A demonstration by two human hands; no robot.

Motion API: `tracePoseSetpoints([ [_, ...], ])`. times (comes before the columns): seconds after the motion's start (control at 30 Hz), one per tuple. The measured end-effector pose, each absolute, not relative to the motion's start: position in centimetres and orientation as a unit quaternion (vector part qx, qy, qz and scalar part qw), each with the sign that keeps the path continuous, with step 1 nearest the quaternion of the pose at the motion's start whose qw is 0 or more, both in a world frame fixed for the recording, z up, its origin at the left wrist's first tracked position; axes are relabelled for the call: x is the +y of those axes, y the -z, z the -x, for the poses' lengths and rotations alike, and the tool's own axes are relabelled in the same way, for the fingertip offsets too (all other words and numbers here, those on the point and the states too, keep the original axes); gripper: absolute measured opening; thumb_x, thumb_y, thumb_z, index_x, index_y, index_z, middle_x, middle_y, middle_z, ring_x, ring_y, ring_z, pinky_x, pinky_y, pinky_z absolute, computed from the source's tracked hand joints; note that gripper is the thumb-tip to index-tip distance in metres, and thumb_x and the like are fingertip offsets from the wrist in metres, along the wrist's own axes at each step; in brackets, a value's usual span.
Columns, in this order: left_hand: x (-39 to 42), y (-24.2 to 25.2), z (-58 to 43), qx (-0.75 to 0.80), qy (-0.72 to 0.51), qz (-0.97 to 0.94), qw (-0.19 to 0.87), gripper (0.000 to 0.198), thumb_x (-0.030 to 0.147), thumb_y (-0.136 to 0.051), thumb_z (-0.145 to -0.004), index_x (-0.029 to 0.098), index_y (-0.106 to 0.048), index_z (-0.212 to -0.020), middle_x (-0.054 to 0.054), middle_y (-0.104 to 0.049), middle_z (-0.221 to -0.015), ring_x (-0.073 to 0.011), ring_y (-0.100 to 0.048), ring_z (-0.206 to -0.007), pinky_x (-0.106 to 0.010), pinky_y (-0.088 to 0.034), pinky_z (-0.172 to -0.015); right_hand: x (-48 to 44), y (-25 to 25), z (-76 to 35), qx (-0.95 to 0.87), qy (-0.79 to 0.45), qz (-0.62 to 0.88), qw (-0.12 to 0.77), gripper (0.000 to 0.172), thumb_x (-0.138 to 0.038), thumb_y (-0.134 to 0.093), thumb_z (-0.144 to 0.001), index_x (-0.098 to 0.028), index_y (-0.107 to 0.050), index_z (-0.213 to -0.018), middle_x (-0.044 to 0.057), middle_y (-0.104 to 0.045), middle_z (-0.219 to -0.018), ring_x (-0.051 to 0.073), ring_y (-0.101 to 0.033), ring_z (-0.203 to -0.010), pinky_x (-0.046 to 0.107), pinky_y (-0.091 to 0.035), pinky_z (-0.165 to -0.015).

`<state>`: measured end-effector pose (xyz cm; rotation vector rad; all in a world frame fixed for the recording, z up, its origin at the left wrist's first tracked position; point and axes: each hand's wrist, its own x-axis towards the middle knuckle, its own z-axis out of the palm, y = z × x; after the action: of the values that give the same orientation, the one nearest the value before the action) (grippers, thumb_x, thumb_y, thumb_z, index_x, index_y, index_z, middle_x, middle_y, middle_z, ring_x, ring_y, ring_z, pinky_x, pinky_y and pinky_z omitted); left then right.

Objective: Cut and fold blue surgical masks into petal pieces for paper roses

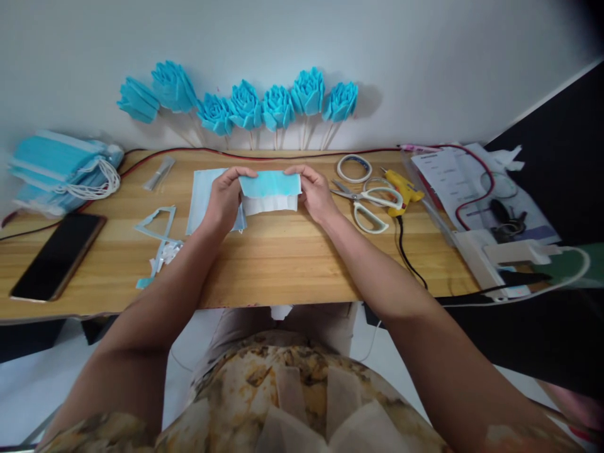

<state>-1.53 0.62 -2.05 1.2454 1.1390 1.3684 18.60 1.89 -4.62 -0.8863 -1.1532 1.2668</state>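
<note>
Between both hands a blue-and-white piece of face mask fabric (270,184) is held up, its upper edge folded over so that blue shows above white. My left hand (225,198) pinches its left corner, and my right hand (312,190) pinches the right one. Beneath and beside my left hand lies a pale blue stack of flat mask sheets (202,195), partly hidden by that hand. White-handled scissors (365,204) rest just right of my right hand, blades pointing toward it.
Blue fabric flowers (278,108) on sticks lean along the wall. Face masks (56,160) and a phone (59,258) lie left, near cut scraps (165,248). At right are a tape roll (343,170), a yellow glue gun (403,187), papers (453,182) and a power strip (476,258).
</note>
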Motion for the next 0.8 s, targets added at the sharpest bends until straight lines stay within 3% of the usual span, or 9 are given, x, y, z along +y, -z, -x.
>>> tracePoseSetpoints([
  [0.1, 0.3, 1.3, 1.4, 0.437, -0.568, -0.493, 0.494, 0.012, 0.027, -0.065, -0.080, 0.020, -0.068, -0.071, -0.002, -0.059, -0.066, -0.0130, -0.052, -0.059, -0.024, -0.041, -0.057, 2.0, 4.5, -18.8, -0.498, -0.540, 0.368, 0.571, 0.037, -0.058, -0.067, -0.085, -0.021, -0.069, -0.082, 0.000, -0.063, -0.074, 0.016, -0.059, -0.073, 0.031, -0.050, -0.067],
  [0.2, 0.0, 0.9, 1.4, 0.417, -0.565, -0.510, 0.497, 0.029, 0.040, -0.061, -0.090, 0.019, -0.069, -0.072, -0.005, -0.063, -0.070, -0.0167, -0.059, -0.067, -0.027, -0.048, -0.062, 2.1, 4.3, -18.8, -0.496, -0.518, 0.383, 0.582, 0.051, -0.070, -0.058, -0.091, -0.021, -0.069, -0.082, 0.003, -0.064, -0.073, 0.019, -0.062, -0.076, 0.034, -0.053, -0.068],
  [0.3, 0.0, 1.1, 1.6, 0.449, -0.549, -0.534, 0.459, 0.041, 0.053, -0.060, -0.094, 0.018, -0.071, -0.075, -0.006, -0.064, -0.070, -0.0184, -0.061, -0.069, -0.028, -0.049, -0.062, 2.1, 4.2, -18.8, -0.487, -0.504, 0.409, 0.585, 0.054, -0.075, -0.067, -0.083, -0.021, -0.070, -0.084, 0.001, -0.065, -0.074, 0.017, -0.059, -0.073, 0.031, -0.051, -0.067],
  [0.43, 0.4, 1.7, 1.8, 0.488, -0.537, -0.561, 0.399, 0.014, 0.032, -0.074, -0.081, 0.019, -0.075, -0.087, 0.001, -0.057, -0.064, -0.0124, -0.049, -0.057, -0.024, -0.039, -0.054, 2.2, 4.3, -19.0, -0.496, -0.509, 0.408, 0.573, 0.049, -0.062, -0.084, -0.072, -0.023, -0.073, -0.100, -0.006, -0.054, -0.069, 0.011, -0.048, -0.062, 0.027, -0.044, -0.060],
  [0.6, 0.6, 1.8, 1.9, 0.493, -0.540, -0.553, 0.398, 0.032, 0.016, -0.072, -0.075, 0.021, -0.074, -0.107, 0.009, -0.040, -0.053, -0.0092, -0.034, -0.048, -0.023, -0.027, -0.049, 2.3, 4.4, -19.2, -0.494, -0.528, 0.382, 0.575, 0.053, -0.045, -0.088, -0.073, -0.027, -0.070, -0.119, -0.007, -0.051, -0.071, 0.012, -0.050, -0.063, 0.028, -0.046, -0.062],
  [0.8, 1.1, 2.1, 2.3, 0.486, -0.549, -0.570, 0.370, 0.043, 0.011, -0.077, -0.074, 0.023, -0.073, -0.115, 0.009, -0.031, -0.059, -0.0100, -0.036, -0.053, -0.024, -0.030, -0.054, 2.4, 4.0, -19.3, -0.481, -0.536, 0.394, 0.572, 0.049, -0.036, -0.088, -0.072, -0.027, -0.071, -0.117, -0.004, -0.066, -0.079, 0.016, -0.062, -0.075, 0.032, -0.055, -0.071],
])
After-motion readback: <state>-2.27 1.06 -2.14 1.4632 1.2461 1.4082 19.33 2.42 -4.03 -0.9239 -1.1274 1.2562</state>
